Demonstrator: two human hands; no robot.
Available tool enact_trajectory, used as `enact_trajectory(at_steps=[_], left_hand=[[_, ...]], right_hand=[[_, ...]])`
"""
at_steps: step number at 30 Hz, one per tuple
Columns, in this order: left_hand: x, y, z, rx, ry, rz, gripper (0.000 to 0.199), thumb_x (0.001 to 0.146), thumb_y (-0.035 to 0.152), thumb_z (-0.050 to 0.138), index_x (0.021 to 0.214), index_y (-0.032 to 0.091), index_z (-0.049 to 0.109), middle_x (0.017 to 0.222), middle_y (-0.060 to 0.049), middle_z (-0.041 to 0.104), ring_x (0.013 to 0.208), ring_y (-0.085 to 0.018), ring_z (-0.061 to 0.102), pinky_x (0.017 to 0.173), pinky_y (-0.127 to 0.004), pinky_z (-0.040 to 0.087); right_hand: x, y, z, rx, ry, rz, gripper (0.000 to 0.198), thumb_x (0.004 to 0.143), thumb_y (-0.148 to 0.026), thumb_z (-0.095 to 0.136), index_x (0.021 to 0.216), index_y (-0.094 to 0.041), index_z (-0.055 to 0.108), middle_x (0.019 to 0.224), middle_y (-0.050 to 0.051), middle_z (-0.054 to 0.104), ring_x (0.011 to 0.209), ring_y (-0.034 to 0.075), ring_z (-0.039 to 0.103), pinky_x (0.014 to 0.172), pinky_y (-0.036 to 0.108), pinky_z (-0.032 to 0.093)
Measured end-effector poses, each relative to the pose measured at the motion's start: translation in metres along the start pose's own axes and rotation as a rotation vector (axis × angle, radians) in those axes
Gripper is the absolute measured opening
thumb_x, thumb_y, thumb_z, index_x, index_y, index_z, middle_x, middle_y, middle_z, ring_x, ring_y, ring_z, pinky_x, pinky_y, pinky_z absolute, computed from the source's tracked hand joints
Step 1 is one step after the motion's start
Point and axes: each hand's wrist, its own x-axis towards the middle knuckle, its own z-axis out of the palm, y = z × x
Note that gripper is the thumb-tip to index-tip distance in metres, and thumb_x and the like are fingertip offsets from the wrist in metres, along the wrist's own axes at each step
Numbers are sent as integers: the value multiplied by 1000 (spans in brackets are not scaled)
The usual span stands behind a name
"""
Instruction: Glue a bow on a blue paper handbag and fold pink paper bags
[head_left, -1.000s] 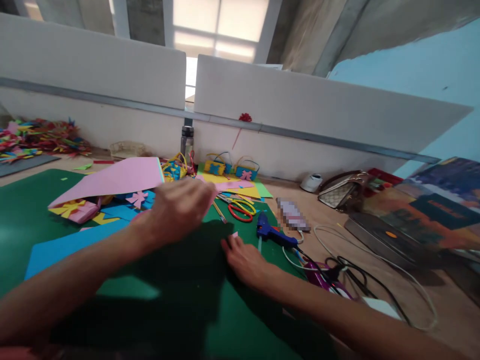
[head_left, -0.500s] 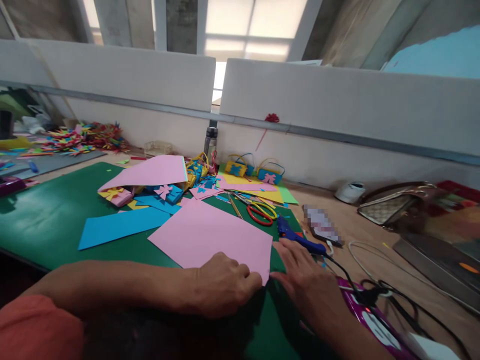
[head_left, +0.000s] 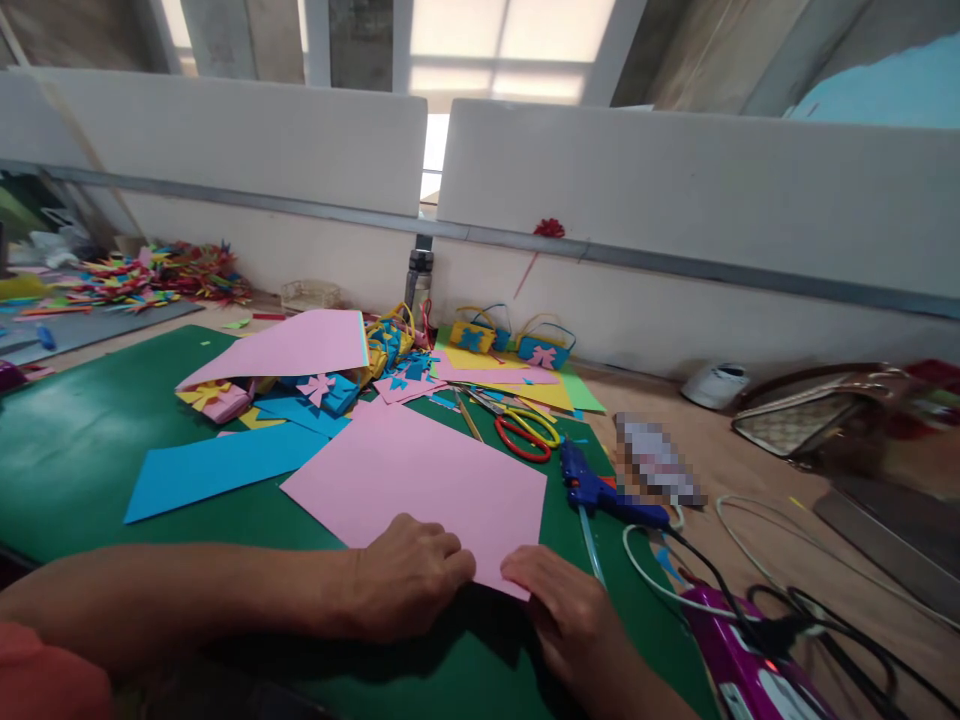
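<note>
A sheet of pink paper (head_left: 427, 480) lies at an angle on the green cutting mat (head_left: 90, 440), its near edge toward me. My left hand (head_left: 412, 580) is closed on that near edge, fingers curled under and thumb side to the right. Close by, my right hand (head_left: 559, 605) pinches the near right corner of the same sheet. Left of the sheet rests a strip of blue paper (head_left: 217, 465). Beyond my right hand lies a blue glue gun (head_left: 592, 485) with a clear glue stick in it.
Scissors with red and yellow handles (head_left: 525, 435) lie behind the sheet. Small paper bags (head_left: 544, 350) stand by the wall, and another pink sheet (head_left: 300, 345) covers more bags. At right are a phone (head_left: 656, 460), cables, a purple power strip (head_left: 742, 640) and a handbag (head_left: 795, 415).
My left hand has slid left along the pink paper's near edge. My right hand, open beside the sheet before, has moved in and taken hold of its corner. The view has shifted slightly.
</note>
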Motion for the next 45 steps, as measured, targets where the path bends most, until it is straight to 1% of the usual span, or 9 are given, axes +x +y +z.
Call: enact_trajectory(at_steps=[5,11,17,23,27,29,33,37,45], left_hand=[[-2,-1,4,-17,32,7,3,86,17,50,85,20,49,77,-2,60,64,-18,56,46,-28,40],[-13,-1,-1,53,-71,105,9,82,9,49,84,18,50,76,-4,58,63,-19,54,49,-30,44],[-17,3,-10,-34,-143,124,11,82,7,45,84,18,50,75,-5,57,59,-20,52,47,-31,44],[-18,9,-22,-101,-282,9,16,78,7,51,88,18,54,84,-7,62,71,-23,56,54,-32,48],[-22,13,-23,-263,-256,-52,8,82,13,49,79,19,55,77,-4,62,65,-18,55,54,-26,42],[-22,14,-28,-424,-255,-116,17,88,19,43,76,19,55,73,-3,62,60,-16,53,53,-25,39],[-20,8,-44,-790,-325,-290,31,92,35,40,73,18,57,65,0,57,55,-12,47,50,-21,34],[-17,-4,-47,-1067,-392,-438,38,89,48,42,75,16,57,59,3,46,53,-10,38,46,-19,28],[-18,-23,-35,-1237,-380,-592,39,87,46,41,61,17,41,56,5,33,50,-8,27,46,-21,20]], right_hand=[[-3,2,0,51,43,13,16,87,-12,43,88,-21,56,75,5,65,67,15,62,60,27,52],[-1,-1,1,143,45,-75,30,77,2,39,91,-20,55,86,7,67,83,17,64,72,31,53],[-5,-1,3,194,12,-8,25,75,1,42,84,-20,53,80,6,66,80,17,62,70,32,51],[-6,-7,-7,193,63,114,21,82,-4,41,82,-21,53,67,1,61,62,13,59,56,24,46],[-6,-12,-13,228,114,108,11,85,-13,48,81,-22,54,64,0,61,58,12,58,55,23,46],[-7,-13,-14,214,123,151,4,86,-22,54,88,-22,57,71,1,66,64,14,62,60,24,49],[-8,-11,-15,199,26,309,36,82,-43,61,110,-21,59,94,6,71,83,18,67,74,27,51],[-3,-9,-22,273,-128,467,59,76,-48,65,126,-20,51,106,7,69,88,21,66,76,30,51],[5,-4,-30,190,-192,659,65,74,-36,67,134,-22,44,109,8,68,91,24,64,78,35,48]])
